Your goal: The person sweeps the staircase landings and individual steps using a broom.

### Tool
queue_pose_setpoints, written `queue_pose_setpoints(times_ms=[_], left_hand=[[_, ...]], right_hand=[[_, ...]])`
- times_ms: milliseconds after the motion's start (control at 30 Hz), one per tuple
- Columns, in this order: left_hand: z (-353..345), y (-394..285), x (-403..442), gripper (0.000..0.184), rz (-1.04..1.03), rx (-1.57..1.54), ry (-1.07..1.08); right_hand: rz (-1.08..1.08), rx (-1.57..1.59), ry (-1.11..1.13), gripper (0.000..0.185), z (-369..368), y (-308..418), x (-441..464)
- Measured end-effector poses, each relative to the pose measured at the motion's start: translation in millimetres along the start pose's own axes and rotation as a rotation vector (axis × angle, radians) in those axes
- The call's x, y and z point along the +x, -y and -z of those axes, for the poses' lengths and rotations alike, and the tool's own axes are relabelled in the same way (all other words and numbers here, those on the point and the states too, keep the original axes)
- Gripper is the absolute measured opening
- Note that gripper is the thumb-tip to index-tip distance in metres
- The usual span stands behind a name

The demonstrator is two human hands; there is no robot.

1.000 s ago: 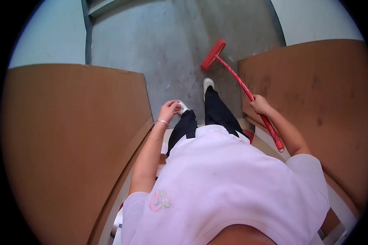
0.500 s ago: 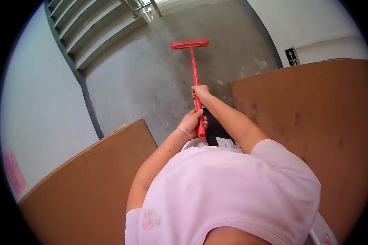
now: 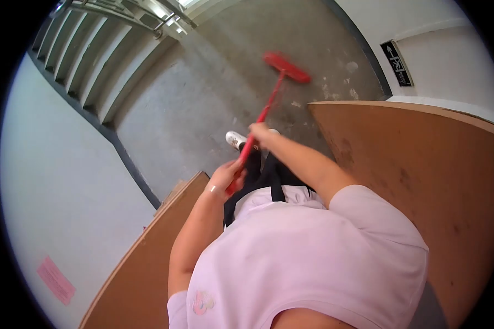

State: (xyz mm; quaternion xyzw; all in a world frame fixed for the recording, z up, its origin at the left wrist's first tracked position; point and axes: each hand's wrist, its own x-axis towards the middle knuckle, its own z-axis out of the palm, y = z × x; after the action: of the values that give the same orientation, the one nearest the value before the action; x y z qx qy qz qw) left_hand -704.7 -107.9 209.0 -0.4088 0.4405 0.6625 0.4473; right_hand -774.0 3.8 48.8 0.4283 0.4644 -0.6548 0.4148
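Note:
A red push broom point(image 3: 270, 103) slants across my front, its wide red head point(image 3: 286, 67) on or just above the grey floor, slightly blurred. My left hand point(image 3: 228, 176) is wrapped round the top end of the handle, close to my waist. Farther down the same handle, my right hand point(image 3: 261, 135) grips it with closed fingers. Whether the head has bristles or a pad I cannot make out.
Brown boards point(image 3: 400, 181) stand to my right, and another brown board point(image 3: 142, 257) is at my left. Steps point(image 3: 88, 60) with a metal railing rise at upper left. A white shoe point(image 3: 235, 139) shows below my hands. An exit sign point(image 3: 396, 63) is on the right wall.
The broom has swung, its head moving right and turning at an angle. My left hand has gone left and lower. The view has shifted, bringing my shoes into sight.

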Motion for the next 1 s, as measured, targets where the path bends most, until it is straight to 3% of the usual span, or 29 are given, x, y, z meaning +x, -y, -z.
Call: queue_pose_setpoints(times_ms=[33, 133, 200, 300, 400, 467, 500, 567, 600, 733, 800, 867, 900, 1000], left_hand=[[15.3, 2.4, -21.1, 0.018, -0.019, 0.066, -0.048], [53.6, 9.1, -75.4, 0.019, -0.082, 0.27, -0.18], [69.6, -6.3, -107.4, 0.019, -0.112, 0.326, -0.203], [88.8, -38.2, -118.9, 0.019, -0.116, 0.36, -0.236], [95.6, -78.9, -104.0, 0.021, -0.099, 0.403, -0.187], [102.7, -103.8, -75.7, 0.022, -0.096, 0.277, -0.066], [95.9, -113.5, -67.0, 0.032, -0.174, 0.182, 0.07], [60.9, -130.0, -51.0, 0.031, -0.391, 0.189, 0.088], [47.7, -136.7, -38.5, 0.033, -0.446, 0.252, 0.163], [-28.4, -163.4, -3.3, 0.049, -0.758, 0.635, 0.416], [-56.6, -170.9, 23.0, 0.046, -0.823, 0.668, 0.338], [-79.2, -188.4, 55.9, 0.033, -1.149, 0.968, 0.184], [-93.7, -199.7, 60.9, 0.019, -1.27, 1.023, 0.084], [-127.7, -233.8, 83.8, 0.014, -1.091, 0.924, 0.187]], right_hand=[[0.012, -0.032, 0.192, 0.014, -20.4, -16.9, 4.8], [-0.276, -0.109, 0.451, 0.009, -89.2, -50.6, 3.2], [-0.262, -0.29, 0.504, 0.01, -126.7, -44.6, -18.6], [-0.247, -0.279, 0.557, 0.01, -151.8, -16.4, -31.7], [-0.126, -0.231, 0.421, 0.009, -150.2, 25.0, -30.7], [-0.011, -0.023, 0.227, 0.008, -143.1, 42.2, -2.6], [0.098, 0.013, 0.164, 0.01, -129.9, 54.6, 2.6], [0.348, -0.021, -0.155, 0.015, -98.5, 87.4, 5.5], [0.32, 0.143, -0.205, 0.016, -77.5, 101.1, 22.1], [0.445, 0.601, -0.174, 0.02, -4.5, 162.2, 0.8], [0.454, 0.648, -0.143, 0.02, 20.9, 178.6, 2.6], [0.402, 0.675, -0.148, 0.019, 48.8, 192.0, 13.4], [0.362, 0.715, -0.151, 0.019, 60.7, 201.8, 18.9], [0.253, 0.603, -0.15, 0.014, 99.2, 230.2, 35.2]])
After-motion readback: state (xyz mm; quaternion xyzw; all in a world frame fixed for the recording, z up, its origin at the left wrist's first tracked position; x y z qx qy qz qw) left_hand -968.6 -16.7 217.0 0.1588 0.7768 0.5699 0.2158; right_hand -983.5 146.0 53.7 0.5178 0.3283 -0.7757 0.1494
